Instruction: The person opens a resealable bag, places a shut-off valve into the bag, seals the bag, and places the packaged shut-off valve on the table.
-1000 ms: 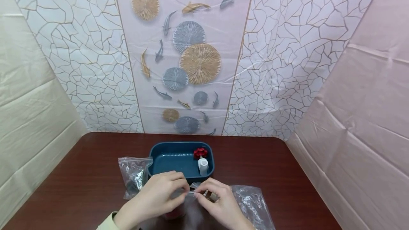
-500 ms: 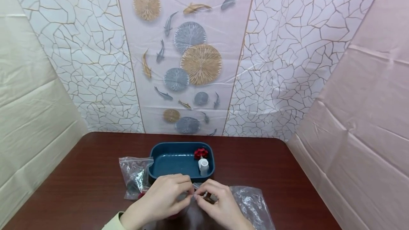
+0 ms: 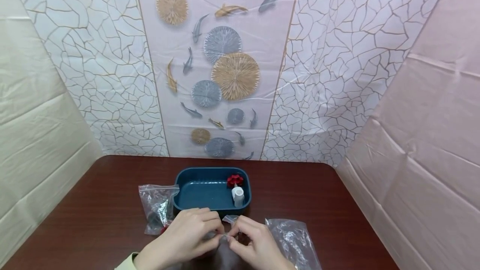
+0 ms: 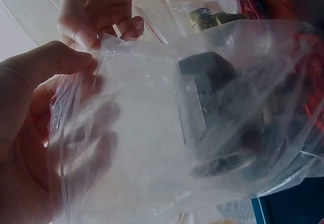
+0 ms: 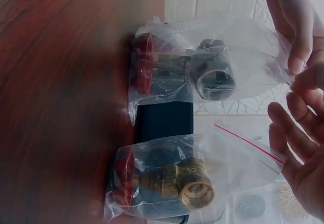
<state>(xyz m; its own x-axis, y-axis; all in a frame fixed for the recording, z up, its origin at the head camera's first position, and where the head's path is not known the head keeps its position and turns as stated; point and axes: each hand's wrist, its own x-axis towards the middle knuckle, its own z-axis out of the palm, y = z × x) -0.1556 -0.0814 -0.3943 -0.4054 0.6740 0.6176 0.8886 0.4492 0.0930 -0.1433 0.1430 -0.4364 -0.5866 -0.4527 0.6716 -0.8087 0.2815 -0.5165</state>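
Observation:
My left hand pinches the top edge of a clear zip bag, thumb against fingers. At the same edge, the fingers of my right hand pinch too, close to the left fingertips. Inside this bag is a dark metal valve with a red handwheel. Beside it, in the right wrist view, a brass valve with a red handwheel is in a second zip bag with a red seal line. Its top reaches the right hand; whether that hand touches it I cannot tell.
A blue tray stands beyond the hands, holding a white valve with a red handwheel. Left of it lies a clear bag with something dark inside. A flat clear bag lies on the brown table at right.
Both hands stay together at the bag's edge, their fingertips dipping slightly toward the person. The left hand shifted right, then a little back left. Tray and loose bags have not moved.

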